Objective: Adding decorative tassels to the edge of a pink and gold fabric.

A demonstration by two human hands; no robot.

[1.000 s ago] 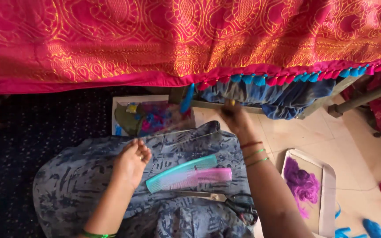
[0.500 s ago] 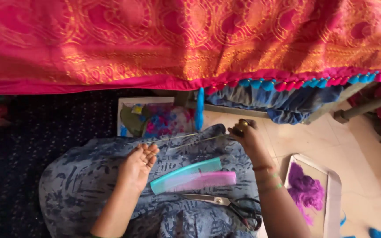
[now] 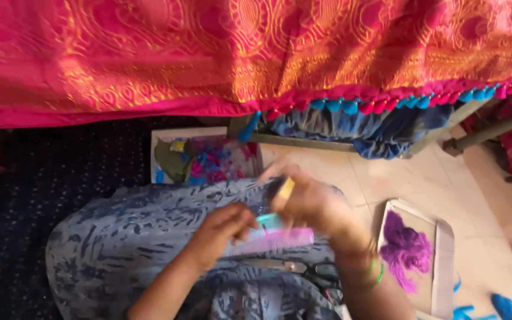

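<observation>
1. Down on the lap [image 3: 125, 237], covered in blue-grey printed cloth, both hands meet close together above two combs.
2. The right hand [image 3: 312, 201] is curled, with its fingers pinched on a small dark-and-yellow object [image 3: 282, 188] (too blurred to tell what it is); bangles [image 3: 374, 266] sit at its wrist.
3. The left hand [image 3: 223, 228] is loosely curled just beside the right one, with its fingertips at the end of the combs; I cannot tell whether it grips anything.
4. The pink comb [image 3: 274, 240] lies flat across the lap, and the teal comb [image 3: 266, 221] lies just behind it, mostly hidden by the hands.
5. A pair of scissors [image 3: 294, 268] rests on the lap on the near side of the combs, with its handles toward the right wrist.
6. A white tray [image 3: 442, 261] lies on the tiled floor [image 3: 357, 172] to the right of the lap and holds a tuft of purple thread [image 3: 407, 249].
7. A second tray [image 3: 205, 157], filled with mixed blue and pink scraps, sits beyond the far edge of the lap.
8. Pink-and-gold patterned fabric [image 3: 238, 53] hangs across the top, and its lower hem carries pink and blue tassels [image 3: 386, 104].
9. Loose blue bits [image 3: 505, 305] lie on the floor near the bottom right corner.
</observation>
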